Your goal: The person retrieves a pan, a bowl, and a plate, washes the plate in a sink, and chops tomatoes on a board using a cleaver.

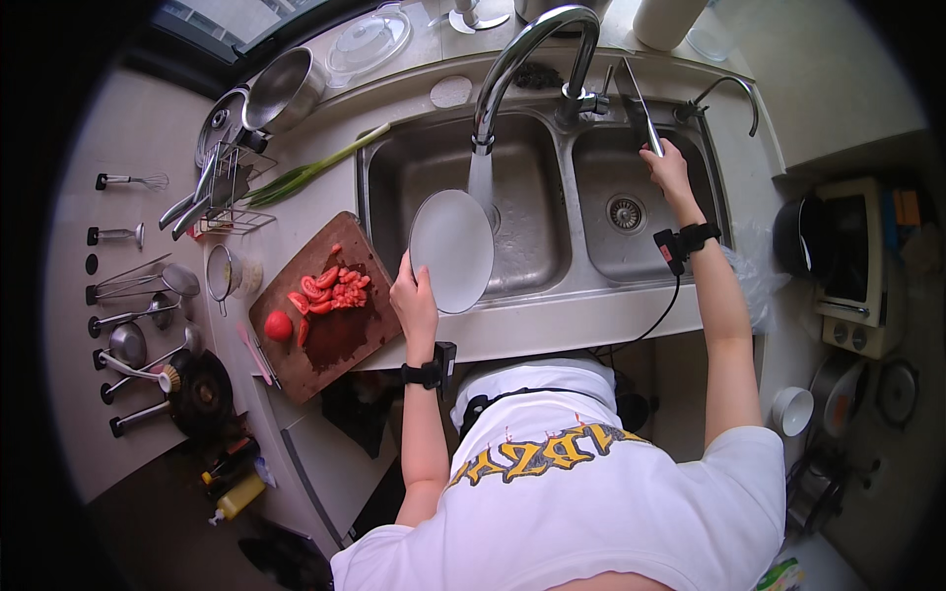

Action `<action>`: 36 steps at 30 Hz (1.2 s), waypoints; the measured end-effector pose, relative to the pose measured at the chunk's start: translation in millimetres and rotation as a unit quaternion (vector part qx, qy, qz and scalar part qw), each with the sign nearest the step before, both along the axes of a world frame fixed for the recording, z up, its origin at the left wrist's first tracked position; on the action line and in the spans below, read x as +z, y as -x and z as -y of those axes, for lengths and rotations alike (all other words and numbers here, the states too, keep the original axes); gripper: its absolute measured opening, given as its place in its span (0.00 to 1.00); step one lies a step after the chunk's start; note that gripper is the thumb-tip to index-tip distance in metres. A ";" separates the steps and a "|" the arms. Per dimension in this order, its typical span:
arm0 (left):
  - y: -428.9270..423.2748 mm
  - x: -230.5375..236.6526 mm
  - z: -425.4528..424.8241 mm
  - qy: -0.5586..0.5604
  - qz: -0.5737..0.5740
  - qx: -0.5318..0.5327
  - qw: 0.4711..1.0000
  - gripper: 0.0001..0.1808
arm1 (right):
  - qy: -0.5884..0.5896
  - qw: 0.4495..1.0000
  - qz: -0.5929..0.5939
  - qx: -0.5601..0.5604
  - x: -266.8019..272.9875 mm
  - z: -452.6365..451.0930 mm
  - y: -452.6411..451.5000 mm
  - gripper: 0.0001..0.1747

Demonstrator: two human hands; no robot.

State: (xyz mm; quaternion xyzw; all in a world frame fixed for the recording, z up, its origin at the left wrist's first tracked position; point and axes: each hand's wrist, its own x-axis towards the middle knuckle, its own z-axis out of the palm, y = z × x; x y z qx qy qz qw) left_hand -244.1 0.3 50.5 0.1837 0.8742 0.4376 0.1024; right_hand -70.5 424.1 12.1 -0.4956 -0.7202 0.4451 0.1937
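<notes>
My left hand (415, 295) grips the rim of a white plate (451, 251), tilted over the left sink basin (528, 185). Water runs from the curved chrome faucet (484, 89) just behind the plate's upper edge. My right hand (667, 170) holds a kitchen knife (637, 103) by its metal handle above the right basin (602, 214), the blade pointing to the back. Left of the sink lies a brown cutting board (347, 244), wet with juice, bearing diced tomato (349, 289), tomato wedges (319, 279) and a larger tomato piece (278, 325).
A green onion (318, 168) lies on the counter by a wire knife rack (236, 214). A steel pot (283, 89) and a glass lid (369, 44) stand behind. A small strainer (222, 273) is left of the board. A small curved tap (728, 92) rises at the sink's right.
</notes>
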 end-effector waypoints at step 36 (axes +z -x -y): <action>-42.4 54.7 -39.4 -0.064 -0.512 -0.198 0.833 0.19 | -0.131 0.977 0.120 0.117 31.3 129.9 -124.7 0.13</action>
